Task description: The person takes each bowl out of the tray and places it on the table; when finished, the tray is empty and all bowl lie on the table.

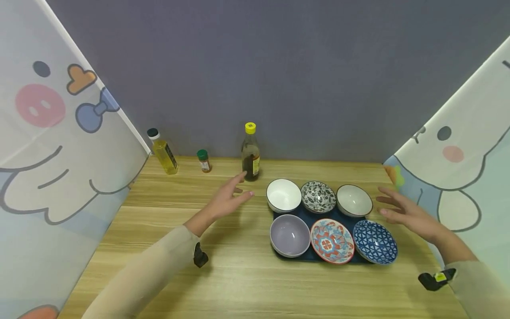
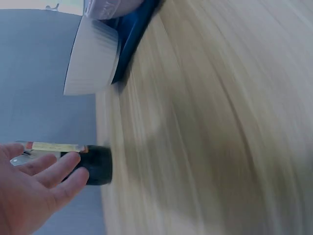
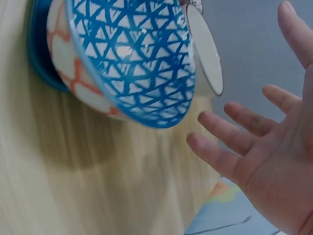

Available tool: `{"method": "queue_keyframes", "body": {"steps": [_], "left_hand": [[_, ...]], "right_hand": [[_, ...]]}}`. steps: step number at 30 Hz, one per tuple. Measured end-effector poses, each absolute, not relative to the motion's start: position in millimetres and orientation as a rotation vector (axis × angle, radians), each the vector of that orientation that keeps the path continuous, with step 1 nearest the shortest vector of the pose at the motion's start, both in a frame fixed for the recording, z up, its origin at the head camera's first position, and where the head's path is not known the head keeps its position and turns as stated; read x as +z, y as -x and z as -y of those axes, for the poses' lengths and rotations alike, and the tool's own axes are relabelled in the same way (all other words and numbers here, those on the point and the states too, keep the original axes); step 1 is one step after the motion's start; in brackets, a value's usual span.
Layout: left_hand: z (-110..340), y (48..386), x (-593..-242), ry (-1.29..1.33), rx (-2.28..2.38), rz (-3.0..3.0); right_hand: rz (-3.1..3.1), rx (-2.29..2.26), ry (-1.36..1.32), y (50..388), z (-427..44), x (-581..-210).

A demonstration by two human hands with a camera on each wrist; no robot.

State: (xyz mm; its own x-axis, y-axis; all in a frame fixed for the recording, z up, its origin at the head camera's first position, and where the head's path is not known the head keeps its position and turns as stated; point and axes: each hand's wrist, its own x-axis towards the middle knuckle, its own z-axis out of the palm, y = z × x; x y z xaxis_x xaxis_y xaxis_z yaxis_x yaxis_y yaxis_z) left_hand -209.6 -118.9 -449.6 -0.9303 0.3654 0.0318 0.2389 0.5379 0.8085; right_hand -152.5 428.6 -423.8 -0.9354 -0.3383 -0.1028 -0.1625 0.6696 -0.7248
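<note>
My left hand (image 1: 229,200) hovers over the table with fingers spread, just short of a dark sauce bottle with a yellow cap (image 1: 251,155). Nothing is in its grasp; in the left wrist view its fingers overlap the bottle's dark lower part (image 2: 100,165). To the right, my right hand (image 1: 408,212) is held with parted fingers beside a plain off-white bowl (image 1: 354,200) and a blue triangle-patterned bowl (image 1: 375,242), apart from both. Also grouped there are a white bowl (image 1: 283,195), a black floral bowl (image 1: 318,196), a lilac bowl (image 1: 290,235) and a red-and-blue patterned bowl (image 1: 332,241).
A dark blue tray (image 1: 307,255) lies under the bowls. At the back left stand an oil bottle with a black cap (image 1: 165,153) and a small green-capped spice jar (image 1: 204,161). A grey wall (image 1: 318,79) rises behind the wooden table (image 1: 247,288), with cartoon-printed panels at both sides.
</note>
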Motion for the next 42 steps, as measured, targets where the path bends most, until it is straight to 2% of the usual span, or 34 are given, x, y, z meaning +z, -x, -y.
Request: {"method": "queue_keyframes", "body": {"steps": [12, 29, 42], "left_hand": [[83.8, 224.7, -463.6, -0.28, 1.749, -2.114], [52.8, 230.4, -483.9, -0.131, 1.671, -1.967], [41.9, 229.3, -490.6, -0.063, 1.754, -1.869]], "right_hand": [[-2.257, -1.447, 0.345, 153.7, -448.7, -458.1], [-2.191, -1.479, 0.22, 154.1, -441.9, -471.7], [-2.061, -1.577, 0.31, 152.5, -448.0, -479.1]]}}
